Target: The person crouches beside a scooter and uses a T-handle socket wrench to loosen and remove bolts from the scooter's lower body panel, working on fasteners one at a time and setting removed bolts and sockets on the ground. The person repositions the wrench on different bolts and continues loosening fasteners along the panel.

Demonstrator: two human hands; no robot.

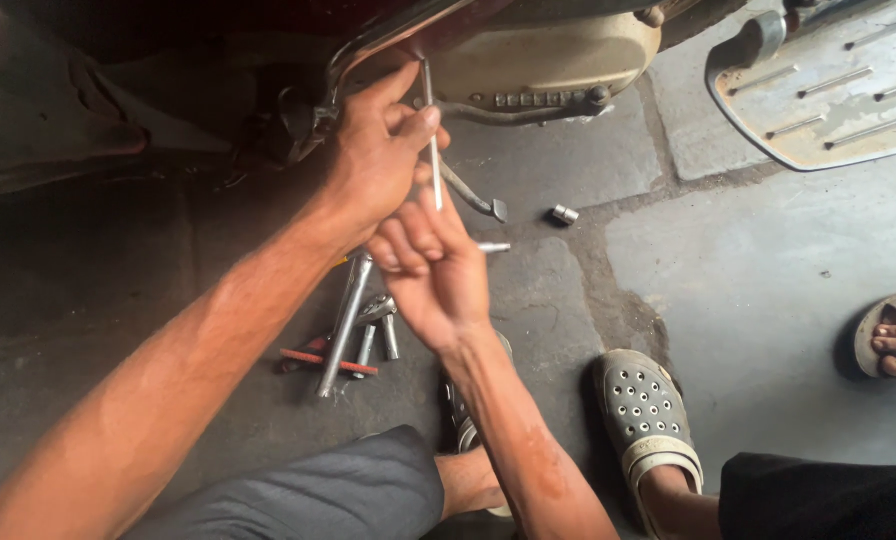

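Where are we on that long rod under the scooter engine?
Done: tools are laid out, a pile of steel wrenches and a small loose socket on the concrete floor. In hand: left hand and right hand both grip the thin steel rod reaching up beneath the cream engine casing. Left: can't tell; its top end is hidden.

Left hand (373, 160) gripped thin metal rod (432, 135) | right hand (436, 262) touched rod's lower end | loose tools (353, 325) lay on floor.
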